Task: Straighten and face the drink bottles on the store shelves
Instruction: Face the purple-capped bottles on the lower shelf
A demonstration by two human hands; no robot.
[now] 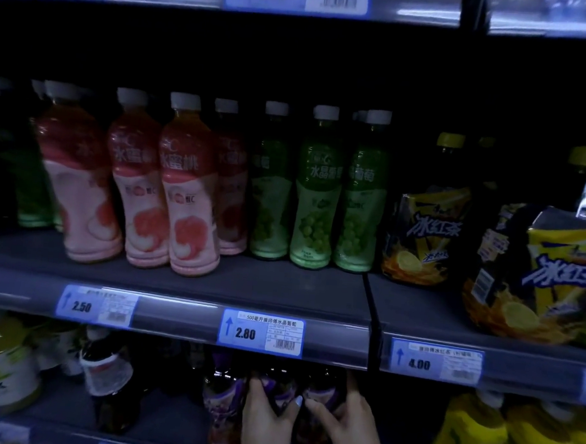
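On the lower shelf, both hands are gripping dark purple-labelled bottles standing side by side. The left hand (266, 415) is wrapping its fingers around one purple bottle (283, 389), thumb across the label. The right hand (344, 420) is closing around the neighbouring purple bottle (322, 393), fingers pressing on its front and one finger reaching up its right side. A third purple bottle (222, 399) is standing just to the left, untouched. On the middle shelf (280, 289) above, pink peach bottles (190, 195) are leaning together in a cluster, green grape bottles (317, 189) are standing upright beside them, and yellow iced tea bottles (425, 226) are sitting to the right, past a divider. Price tags (262, 333) are lining the shelf edge
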